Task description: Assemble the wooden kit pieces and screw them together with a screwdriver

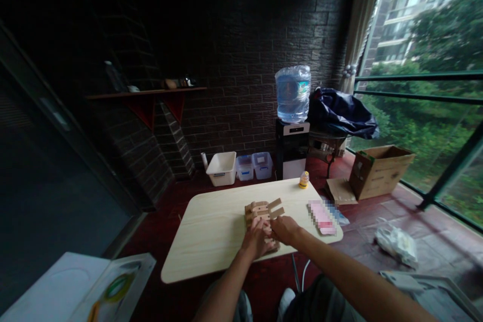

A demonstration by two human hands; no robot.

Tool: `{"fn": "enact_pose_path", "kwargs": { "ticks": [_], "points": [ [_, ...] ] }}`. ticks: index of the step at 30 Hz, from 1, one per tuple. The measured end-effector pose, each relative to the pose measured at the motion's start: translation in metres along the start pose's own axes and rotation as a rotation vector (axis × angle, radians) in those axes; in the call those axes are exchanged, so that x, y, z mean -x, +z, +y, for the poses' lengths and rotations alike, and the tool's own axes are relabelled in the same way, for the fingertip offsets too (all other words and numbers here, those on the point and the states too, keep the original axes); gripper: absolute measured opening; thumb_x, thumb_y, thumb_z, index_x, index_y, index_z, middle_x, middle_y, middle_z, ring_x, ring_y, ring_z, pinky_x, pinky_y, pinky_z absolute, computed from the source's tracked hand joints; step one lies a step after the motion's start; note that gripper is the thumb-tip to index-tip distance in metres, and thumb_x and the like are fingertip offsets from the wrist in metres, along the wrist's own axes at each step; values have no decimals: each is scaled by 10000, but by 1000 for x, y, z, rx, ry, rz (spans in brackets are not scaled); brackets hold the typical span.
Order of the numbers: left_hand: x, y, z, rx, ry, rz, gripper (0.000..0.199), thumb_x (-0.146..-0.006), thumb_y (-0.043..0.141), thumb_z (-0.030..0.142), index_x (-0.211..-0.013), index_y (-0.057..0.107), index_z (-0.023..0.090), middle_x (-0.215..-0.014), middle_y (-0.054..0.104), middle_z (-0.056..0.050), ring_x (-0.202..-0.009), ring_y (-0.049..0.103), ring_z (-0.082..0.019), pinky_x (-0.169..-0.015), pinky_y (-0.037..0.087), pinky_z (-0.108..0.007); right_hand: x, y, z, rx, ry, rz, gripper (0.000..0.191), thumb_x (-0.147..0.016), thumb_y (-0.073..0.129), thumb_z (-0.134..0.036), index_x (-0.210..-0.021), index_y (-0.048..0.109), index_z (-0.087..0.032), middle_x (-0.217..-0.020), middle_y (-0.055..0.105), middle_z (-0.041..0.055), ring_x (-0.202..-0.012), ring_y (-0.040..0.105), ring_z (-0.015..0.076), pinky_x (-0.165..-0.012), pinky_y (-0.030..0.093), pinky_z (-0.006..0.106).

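Observation:
A brown object (pixel 259 207), like cardboard or wood with raised rounded parts and small dark dots, lies on the pale table (pixel 204 231). Two flat tan strips (pixel 276 208) stick out from its right side. My left hand (pixel 257 236) rests on the lower middle of the object, fingers bent against it. Close beside it, my right hand (pixel 286 229) touches the object's right edge with its fingers pressed together; whatever is between them is too small to make out.
A small yellow-labelled bottle (pixel 304 180) stands at the table's back right, with a pink packet (pixel 322 217) nearer. Behind are plastic bins (pixel 222 168) and a water dispenser (pixel 292 148). A cardboard box (pixel 379 172) sits right; an open white case (pixel 113 287) is lower left.

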State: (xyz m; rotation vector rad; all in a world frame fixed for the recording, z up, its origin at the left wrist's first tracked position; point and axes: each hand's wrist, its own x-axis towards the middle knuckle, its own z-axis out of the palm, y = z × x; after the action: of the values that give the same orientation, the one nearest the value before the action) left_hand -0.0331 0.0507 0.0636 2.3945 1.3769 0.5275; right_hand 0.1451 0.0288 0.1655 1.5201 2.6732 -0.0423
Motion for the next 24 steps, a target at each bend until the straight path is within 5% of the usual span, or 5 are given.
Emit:
{"fn": "enact_pose_path", "kwargs": {
  "ticks": [6, 12, 20, 24],
  "points": [
    [-1, 0, -1, -24, 2, -40, 541, -746, 940, 420, -1249, 788, 292, -1554, 612, -104, -1561, 423, -414, -1284, 442, -579, 11, -3, 2, -58, 5, 31, 369, -987, 609, -277, -1310, 678, -113, -1107, 814, 251, -931, 802, 356, -731, 623, 438],
    [-3, -2, 4, -13, 13, -45, 254, -749, 940, 346, -977, 859, 268, -1536, 633, -100, -1582, 414, -404, -1317, 398, -579, 12, -22, 4, -30, -106, -65, 314, -932, 626, -101, -1232, 717, -128, -1141, 820, 215, -1041, 808, 326, -807, 634, 405],
    [-2, -5, 7, -29, 11, -61, 361, -757, 932, 378, -1095, 862, 272, -1579, 605, -115, -1588, 401, -444, -1314, 398, -617, 2, -6, -8, 39, -18, 16, 280, -954, 569, -77, -1176, 737, -104, -1085, 821, 251, -960, 815, 345, -738, 645, 428],
    [-1, -4, 7, 3, 19, -34, 336, -746, 937, 371, -1052, 847, 269, -1520, 647, -97, -1554, 448, -412, -1288, 448, -583, 7, -3, -6, 42, -27, -11, 380, -946, 611, -125, -1311, 690, -58, -1141, 805, 280, -988, 811, 370, -757, 658, 460]
  ]
}}
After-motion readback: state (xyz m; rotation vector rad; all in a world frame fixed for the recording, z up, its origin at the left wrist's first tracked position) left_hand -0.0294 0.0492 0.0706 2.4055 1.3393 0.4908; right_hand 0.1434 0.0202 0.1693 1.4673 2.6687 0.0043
